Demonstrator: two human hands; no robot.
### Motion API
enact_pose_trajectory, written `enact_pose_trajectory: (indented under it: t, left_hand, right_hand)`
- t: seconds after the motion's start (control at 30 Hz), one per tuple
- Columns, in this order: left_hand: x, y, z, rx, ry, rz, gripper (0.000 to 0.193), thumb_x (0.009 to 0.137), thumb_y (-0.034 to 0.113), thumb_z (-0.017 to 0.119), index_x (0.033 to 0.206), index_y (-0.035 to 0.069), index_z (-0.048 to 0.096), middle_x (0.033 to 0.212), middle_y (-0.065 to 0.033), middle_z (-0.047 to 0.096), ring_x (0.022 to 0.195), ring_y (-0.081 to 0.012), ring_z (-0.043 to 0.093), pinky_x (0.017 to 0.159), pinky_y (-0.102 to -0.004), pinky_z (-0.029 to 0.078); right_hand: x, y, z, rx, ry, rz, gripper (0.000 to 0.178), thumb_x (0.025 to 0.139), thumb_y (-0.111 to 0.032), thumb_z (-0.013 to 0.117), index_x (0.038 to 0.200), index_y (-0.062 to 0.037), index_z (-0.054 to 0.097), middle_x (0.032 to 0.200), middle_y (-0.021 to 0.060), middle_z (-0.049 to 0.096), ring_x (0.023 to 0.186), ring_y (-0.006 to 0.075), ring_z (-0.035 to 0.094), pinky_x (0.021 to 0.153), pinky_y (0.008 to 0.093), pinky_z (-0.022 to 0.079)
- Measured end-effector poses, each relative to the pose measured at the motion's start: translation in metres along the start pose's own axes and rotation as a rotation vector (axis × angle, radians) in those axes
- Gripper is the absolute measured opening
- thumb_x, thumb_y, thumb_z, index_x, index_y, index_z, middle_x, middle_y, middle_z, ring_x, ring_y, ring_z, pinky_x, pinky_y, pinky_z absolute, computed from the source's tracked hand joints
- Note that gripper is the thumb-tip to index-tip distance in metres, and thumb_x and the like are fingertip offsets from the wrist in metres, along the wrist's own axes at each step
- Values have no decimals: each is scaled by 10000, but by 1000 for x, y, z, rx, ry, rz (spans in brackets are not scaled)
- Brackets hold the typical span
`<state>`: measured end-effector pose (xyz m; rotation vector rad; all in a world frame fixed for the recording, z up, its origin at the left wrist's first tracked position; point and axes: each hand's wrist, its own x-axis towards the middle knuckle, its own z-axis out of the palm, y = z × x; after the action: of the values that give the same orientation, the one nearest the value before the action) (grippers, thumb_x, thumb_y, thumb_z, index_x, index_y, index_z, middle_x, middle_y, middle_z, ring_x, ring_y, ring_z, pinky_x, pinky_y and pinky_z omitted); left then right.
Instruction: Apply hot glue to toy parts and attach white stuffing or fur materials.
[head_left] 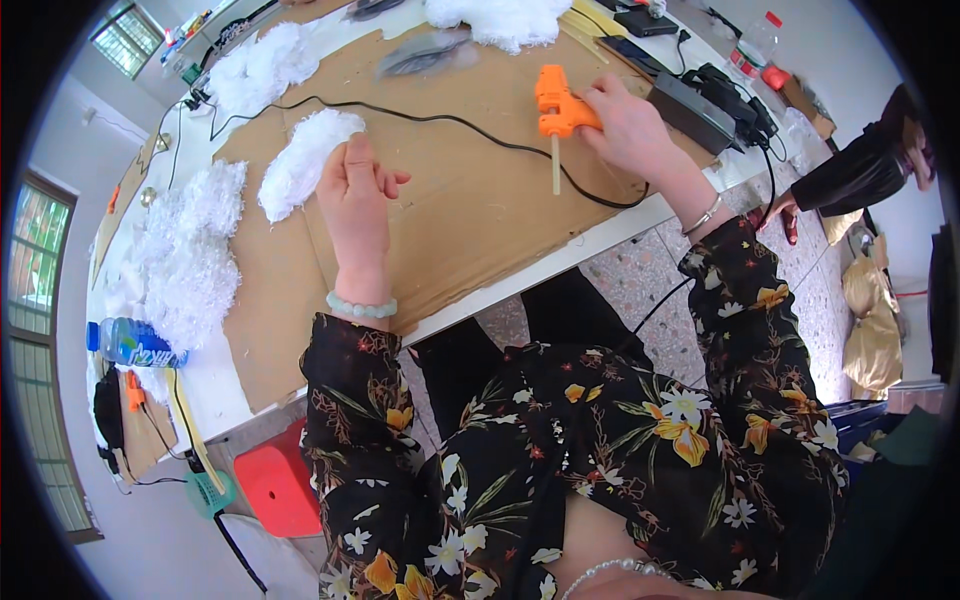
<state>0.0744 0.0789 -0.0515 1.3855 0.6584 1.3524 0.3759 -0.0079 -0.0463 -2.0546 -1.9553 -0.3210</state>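
Head view: an orange glue gun [553, 95] is in the right hand [625, 125], fingers closed round its handle, above the cardboard [440, 235], a pale stick [556, 168] jutting from it toward the person. Just beside a white fluff piece [305, 165], the left hand [357, 190] has its fingers curled; whether they pinch anything I cannot tell. A black cord [440, 119] runs between the hands, with grey feathers [428, 54] farther off

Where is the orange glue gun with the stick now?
In the head view, the glue gun is right of centre near the top, held in the right hand over the brown cardboard, left of the long black box.
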Motion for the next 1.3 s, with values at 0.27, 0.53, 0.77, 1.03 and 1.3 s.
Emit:
enact_pose_trajectory:
  t: [0.27,0.53,0.77,1.03,1.3]
  left_hand:
    - [3,0,-6,-161,24,-145,79,921,75,580,924,-4,578,759,-57,607,682,-151,611,730,-301,536]
    - [12,14,-28,-159,94,-4,236,863,-23,620,1074,-16,515,877,-98,649,814,-196,651,805,-321,535]
    - [15,22,-26,-199,115,-26,315,853,-34,627,1054,18,391,849,-121,659,793,-235,663,810,-353,538]
    - [14,22,-24,-202,92,-72,520,862,-14,625,1319,-80,385,851,-111,668,783,-192,662,788,-333,558]
    - [13,26,-22,-185,115,-84,443,855,-12,634,1256,-85,461,837,-106,668,758,-190,664,767,-316,559]
  right_hand:
    - [3,29,3,-60,-109,94,455,820,-314,623,1208,-84,567,1177,135,535,1031,321,577,861,400,488]
    - [54,-26,-19,130,-59,-260,295,824,-205,589,1083,-67,620,996,119,622,966,300,588,837,387,479]
    - [95,-33,21,137,-358,-137,188,851,-186,546,926,-21,593,890,155,634,897,331,602,762,405,478]
    - [104,-33,31,272,-317,-240,193,852,-184,581,914,-2,577,862,147,624,830,312,595,758,383,477]
    - [108,-40,29,254,-307,-365,173,852,-161,568,923,-3,563,862,157,626,824,339,591,730,396,477]
